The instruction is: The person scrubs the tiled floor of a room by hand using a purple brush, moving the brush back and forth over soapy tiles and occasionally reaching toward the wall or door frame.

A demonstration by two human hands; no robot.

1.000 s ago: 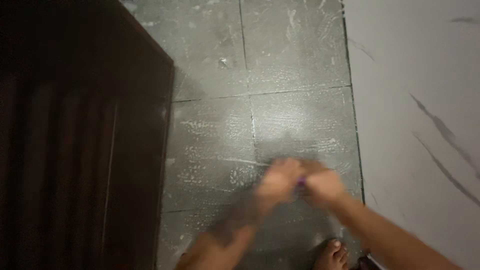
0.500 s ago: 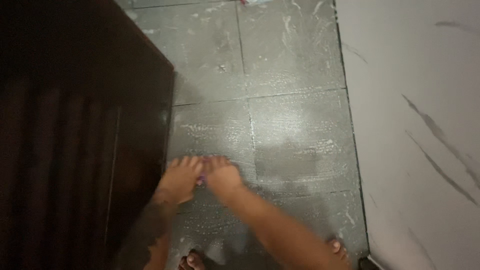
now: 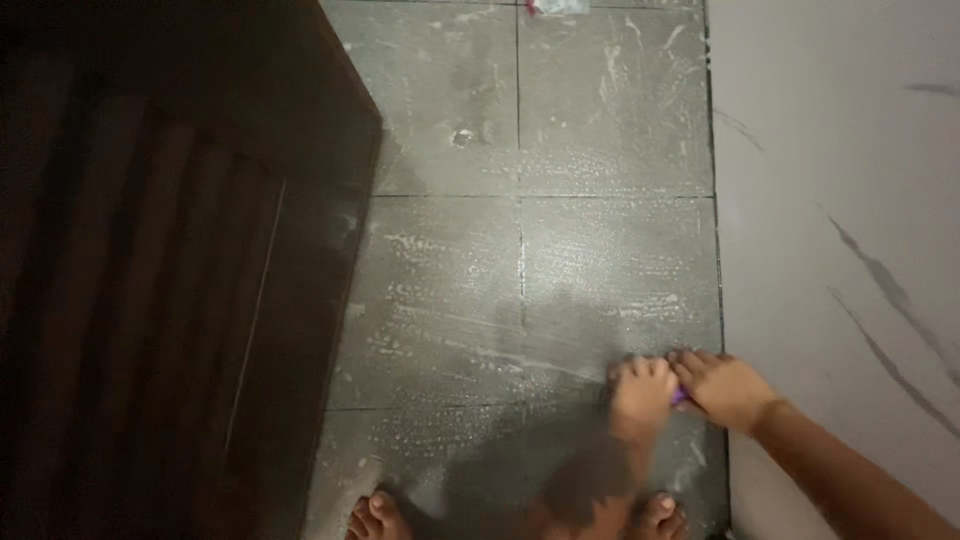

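Purple scrubber (image 3: 680,397) under both hands

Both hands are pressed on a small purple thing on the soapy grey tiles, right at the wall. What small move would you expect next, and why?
Probably a stroke back toward the dark door. The left hand and right hand press the purple scrubber at the white marbled wall, so no floor remains that way, while sudsy streaks cover the grey tiles toward the door.

Bare forearms, no sleeves; bare feet (image 3: 372,516).

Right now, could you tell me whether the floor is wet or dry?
Wet: the grey floor shines, with white soapy streaks near both hands.
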